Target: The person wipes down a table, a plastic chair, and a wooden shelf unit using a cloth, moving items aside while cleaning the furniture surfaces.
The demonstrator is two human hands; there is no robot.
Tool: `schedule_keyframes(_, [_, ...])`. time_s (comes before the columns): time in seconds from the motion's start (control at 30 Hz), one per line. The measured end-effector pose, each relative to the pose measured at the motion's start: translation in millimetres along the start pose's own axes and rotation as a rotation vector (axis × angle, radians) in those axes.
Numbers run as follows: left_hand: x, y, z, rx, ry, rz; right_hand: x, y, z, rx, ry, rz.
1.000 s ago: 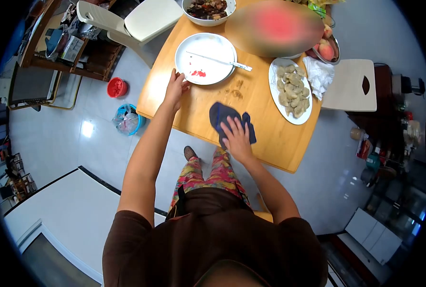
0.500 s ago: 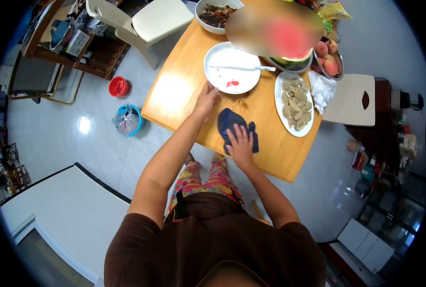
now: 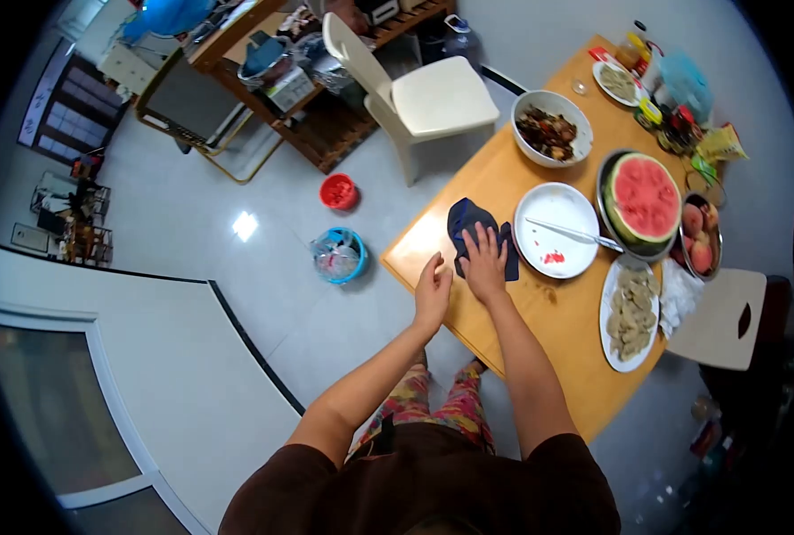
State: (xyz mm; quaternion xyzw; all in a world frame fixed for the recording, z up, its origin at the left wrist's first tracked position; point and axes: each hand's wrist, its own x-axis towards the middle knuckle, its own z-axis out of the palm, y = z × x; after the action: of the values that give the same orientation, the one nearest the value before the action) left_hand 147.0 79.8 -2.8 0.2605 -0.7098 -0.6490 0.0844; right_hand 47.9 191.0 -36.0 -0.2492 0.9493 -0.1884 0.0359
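My right hand (image 3: 483, 263) lies spread on a dark blue cloth (image 3: 470, 217) that is flat on the wooden table, its fingers extended over the fabric. Just right of the cloth is a white round plate (image 3: 556, 198) with red bits on it and a knife (image 3: 575, 231) lying across it. Near the table's front left edge is my left hand (image 3: 433, 292), its fingers loosely bent and apart, holding nothing. A small gap separates it from my right hand.
On the wooden table (image 3: 557, 321) stand a bowl of dark food (image 3: 553, 129), a halved watermelon (image 3: 644, 198) in a metal bowl, an oval plate of dumplings (image 3: 630, 312) and peaches (image 3: 700, 236). A white chair (image 3: 446, 98), red bin (image 3: 338, 192) and blue bin (image 3: 339, 256) are to the left.
My right hand and the cloth have moved left, from below the plate to its left side. My left hand has come away from the plate's rim toward the table edge. The view has turned left.
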Motion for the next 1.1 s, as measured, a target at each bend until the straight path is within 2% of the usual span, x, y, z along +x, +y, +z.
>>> schedule_keyframes(0.1, [-13.4, -2.8, -22.6, -0.018, 0.051, -0.07, 27.8, -18.7, 3.8, 0.053, -0.007, 0.002])
schedule_keyframes(0.2, [-24.8, -25.0, -38.8, -0.011, 0.085, -0.086, 21.4, -46.7, 4.5, 0.063, -0.124, -0.145])
schedule_keyframes(0.4, [-40.7, -40.3, -62.0, -0.002, 0.058, -0.119, -64.1, -63.0, 3.9, 0.135, -0.093, -0.303])
schedule_keyframes(0.47, [-42.6, -39.7, -71.0, 0.006, 0.054, -0.128, -97.5, -52.9, -3.0, 0.082, -0.148, -0.293])
schedule_keyframes(0.57, [-31.4, -68.9, -97.3, 0.263, 0.021, -0.097, -160.3, -25.9, -6.4, 0.004, -0.121, -0.228])
schedule_keyframes(0.63, [-30.3, -73.9, -107.7, 0.165, 0.077, -0.014, -205.0, -8.1, -23.5, -0.018, -0.115, -0.163])
schedule_keyframes(0.73, [-31.3, -54.2, -120.3, 0.023, 0.013, -0.136, -271.3, 12.4, -45.7, -0.112, -0.058, -0.078])
schedule_keyframes(0.83, [-35.0, -57.5, -127.7, 0.035, -0.032, -0.199, -316.1, 25.8, -56.6, -0.172, 0.011, 0.037])
schedule_keyframes(0.97, [-40.0, -60.9, -131.8, 0.042, -0.102, -0.295, -308.5, 25.8, -75.2, 0.551, 0.089, 0.313])
schedule_keyframes(1.07, [-40.4, -68.3, -132.6, 0.019, -0.134, -0.317, -251.5, -10.9, -106.6, 1.351, 0.083, 0.758])
schedule_keyframes(1.1, [-42.1, -64.8, -132.5, 0.016, -0.129, -0.327, -238.4, -6.0, -102.4, 1.199, 0.089, 0.756])
